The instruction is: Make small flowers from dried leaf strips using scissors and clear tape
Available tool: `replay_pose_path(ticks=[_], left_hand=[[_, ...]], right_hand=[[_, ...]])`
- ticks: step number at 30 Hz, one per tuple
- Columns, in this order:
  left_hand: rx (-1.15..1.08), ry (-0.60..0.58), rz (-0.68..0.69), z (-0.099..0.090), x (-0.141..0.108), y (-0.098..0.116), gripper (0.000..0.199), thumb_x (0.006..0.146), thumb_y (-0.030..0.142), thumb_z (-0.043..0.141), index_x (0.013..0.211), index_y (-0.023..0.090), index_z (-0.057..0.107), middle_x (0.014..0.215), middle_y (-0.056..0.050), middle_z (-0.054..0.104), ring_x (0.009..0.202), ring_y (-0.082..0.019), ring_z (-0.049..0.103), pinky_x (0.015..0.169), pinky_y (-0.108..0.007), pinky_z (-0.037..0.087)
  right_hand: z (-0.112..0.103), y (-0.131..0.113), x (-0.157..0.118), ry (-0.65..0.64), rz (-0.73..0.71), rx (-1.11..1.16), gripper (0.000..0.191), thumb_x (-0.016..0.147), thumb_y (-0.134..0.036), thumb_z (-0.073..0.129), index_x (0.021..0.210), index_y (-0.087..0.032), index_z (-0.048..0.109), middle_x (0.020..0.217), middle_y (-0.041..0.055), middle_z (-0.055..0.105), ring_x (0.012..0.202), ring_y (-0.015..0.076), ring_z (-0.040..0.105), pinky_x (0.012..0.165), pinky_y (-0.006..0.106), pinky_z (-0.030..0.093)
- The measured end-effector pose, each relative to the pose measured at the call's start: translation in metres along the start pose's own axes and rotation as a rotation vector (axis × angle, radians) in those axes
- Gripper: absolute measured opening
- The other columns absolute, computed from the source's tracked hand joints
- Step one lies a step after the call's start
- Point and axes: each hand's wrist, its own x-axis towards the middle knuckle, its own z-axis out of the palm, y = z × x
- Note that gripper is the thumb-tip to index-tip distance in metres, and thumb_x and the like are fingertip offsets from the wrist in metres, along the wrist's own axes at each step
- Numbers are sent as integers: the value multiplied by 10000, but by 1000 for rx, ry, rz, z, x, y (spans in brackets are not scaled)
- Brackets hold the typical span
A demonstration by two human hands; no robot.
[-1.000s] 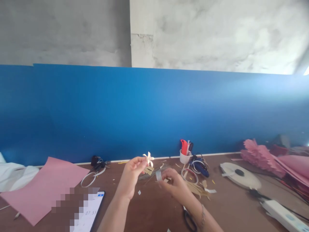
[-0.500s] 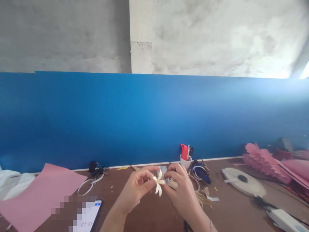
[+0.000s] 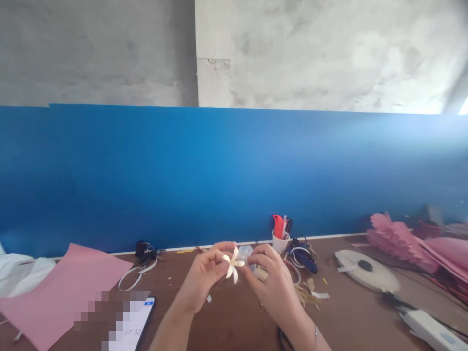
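A small cream-white flower (image 3: 232,264) with several narrow, spread petals is pinched between the thumb and fingers of my left hand (image 3: 204,273). From the other side, my right hand (image 3: 272,282) has its fingers curled, with the thumb at the tip of the flower's right petal. The exact contact of the right fingertips is hard to make out. Just behind the flower, a clear plastic container (image 3: 244,253) is partly hidden by my right fingers. Pale strips (image 3: 305,296) lie on the table beyond my right wrist.
Pink paper (image 3: 69,287) and a phone (image 3: 141,326) lie left. A white cup (image 3: 280,242) holds a red-handled tool and pens. Scissors (image 3: 146,258) rest by the blue partition (image 3: 219,175). Right are an oval white device (image 3: 369,273), a power strip (image 3: 433,326) and pleated pink paper (image 3: 398,239).
Both hands and the flower have shifted slightly left and up in view. More of the clear container shows behind the flower. My left hand still pinches the flower.
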Motion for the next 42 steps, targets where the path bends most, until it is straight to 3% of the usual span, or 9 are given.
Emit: replay_pose_path(ticks=[9, 13, 18, 23, 30, 33, 37, 40, 42], left_hand=[[200, -97, -4, -8, -1, 8, 223, 728, 346, 727, 634, 167, 635, 1328, -134, 542, 1222, -328, 461, 1046, -471, 287], [51, -108, 59, -14, -1, 0, 240, 744, 390, 706, 660, 171, 657, 1417, -106, 454, 1276, -340, 410, 1019, -467, 351], [-123, -181, -16, -20, 3, -9, 271, 728, 405, 718, 638, 158, 652, 1475, -111, 387, 1218, -362, 495, 1021, -505, 347], [-204, -252, -11, -20, 3, -12, 263, 736, 397, 715, 628, 170, 634, 1441, -118, 448, 1349, -341, 348, 1129, -496, 158], [-249, -251, 6, -20, 4, -19, 310, 700, 449, 736, 623, 168, 631, 1475, -132, 393, 1375, -355, 290, 1134, -496, 141], [-199, -283, -12, -19, 2, -16, 284, 704, 407, 744, 628, 156, 634, 1509, -131, 327, 1380, -376, 264, 1100, -546, 210], [-144, -309, -52, -13, -1, -7, 288, 712, 424, 730, 660, 154, 643, 1536, -120, 261, 1374, -408, 253, 1015, -586, 343], [-45, -306, -26, -8, -4, 1, 220, 712, 378, 739, 695, 173, 662, 1525, -104, 293, 1399, -374, 204, 1060, -578, 286], [31, -303, 0, -5, -5, 5, 166, 723, 345, 734, 707, 190, 675, 1510, -86, 328, 1413, -340, 180, 1111, -546, 200]], right_hand=[[1, 4, 3, -52, -28, 61, 79, 814, -208, 604, 737, -206, 618, 878, 58, 587, 849, 220, 569, 748, 327, 461], [1, 12, 6, -176, 115, 277, 131, 860, -298, 569, 815, -201, 646, 908, 44, 570, 765, 173, 556, 669, 275, 459], [-1, 21, 8, -340, 178, 470, 179, 887, -334, 541, 937, -203, 653, 898, 22, 560, 739, 146, 543, 656, 252, 446], [0, 19, 10, -332, 152, 350, 107, 839, -166, 551, 905, -201, 628, 865, 13, 586, 752, 155, 564, 678, 261, 437], [-1, 16, 9, -363, 124, 364, 158, 852, -153, 508, 915, -201, 644, 834, 14, 641, 745, 159, 572, 692, 268, 435], [0, 16, 8, -402, 174, 442, 171, 865, -183, 491, 960, -193, 633, 844, 20, 668, 749, 161, 584, 682, 265, 450], [3, 11, 5, -287, 204, 334, 127, 804, -157, 535, 909, -197, 593, 804, 15, 655, 710, 162, 598, 633, 260, 463], [3, 5, 3, -104, 68, 187, 197, 788, -109, 520, 950, -217, 547, 887, 31, 616, 761, 169, 592, 687, 284, 475], [1, 1, 2, -83, -51, 162, 187, 823, -106, 490, 956, -224, 547, 945, 51, 603, 819, 175, 592, 727, 291, 476]])
